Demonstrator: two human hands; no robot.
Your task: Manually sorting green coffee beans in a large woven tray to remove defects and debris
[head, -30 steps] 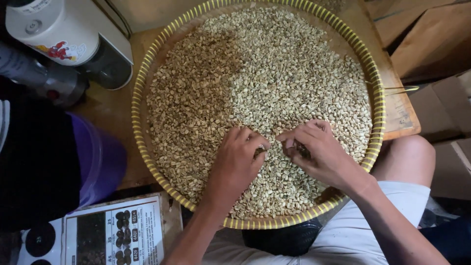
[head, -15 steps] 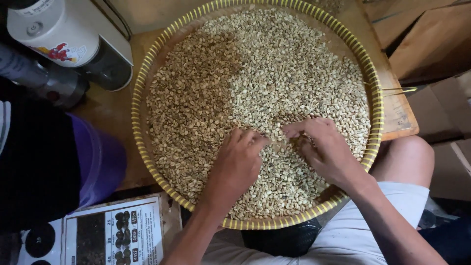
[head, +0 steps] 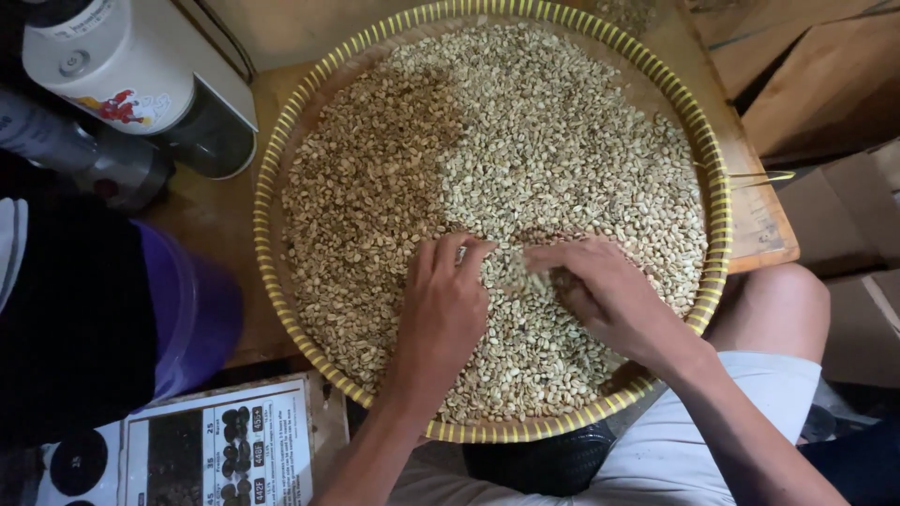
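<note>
A round woven tray with a yellow-striped rim [head: 265, 169] holds a thick layer of pale green coffee beans [head: 525, 141]. My left hand [head: 441, 314] lies on the beans near the tray's front middle, fingers stretched forward and spread. My right hand [head: 600, 295] rests just to its right, fingers pointing left into the beans, fingertips close to the left hand's. Neither hand visibly grips anything. The tray sits over my knees, on a wooden table edge [head: 764, 230].
A white cylindrical appliance [head: 122, 66] and a dark metal canister [head: 112, 169] stand at the left. A purple bucket [head: 192, 314] sits at the tray's lower left, a printed chart [head: 216, 450] below it. Cardboard boxes [head: 825, 84] are at the right.
Both hands have slid forward over the beans, and the left hand's fingers have opened out from a curled pinch. The right hand's fingers now reach further left.
</note>
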